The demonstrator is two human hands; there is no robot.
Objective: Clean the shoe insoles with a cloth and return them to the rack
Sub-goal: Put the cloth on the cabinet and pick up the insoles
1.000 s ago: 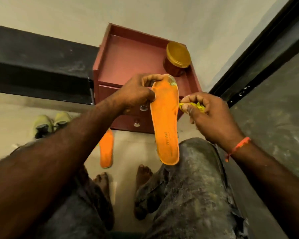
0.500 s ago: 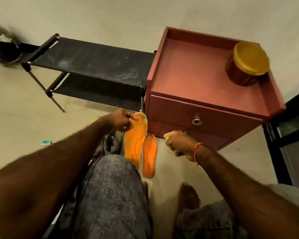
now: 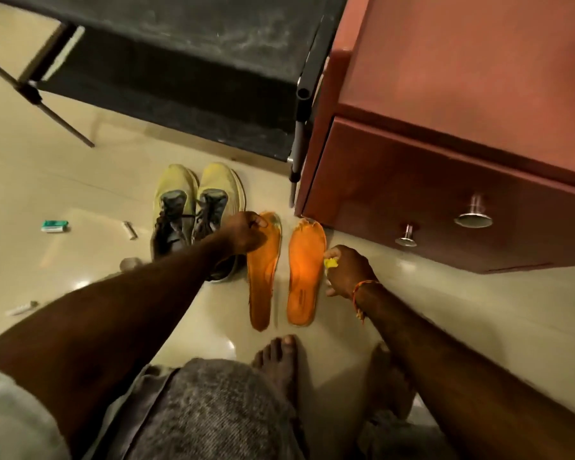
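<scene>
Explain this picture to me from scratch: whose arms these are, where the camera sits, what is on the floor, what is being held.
There is no machine here: a person wears a camera on the head, looking down at their own arms. The left hand grips the toe end of one orange insole, lowered to the floor. The right hand pinches a small yellow cloth beside the second insole, which lies flat on the tiled floor. A pair of shoes stands to the left. Behind are a black rack and a reddish drawer cabinet.
</scene>
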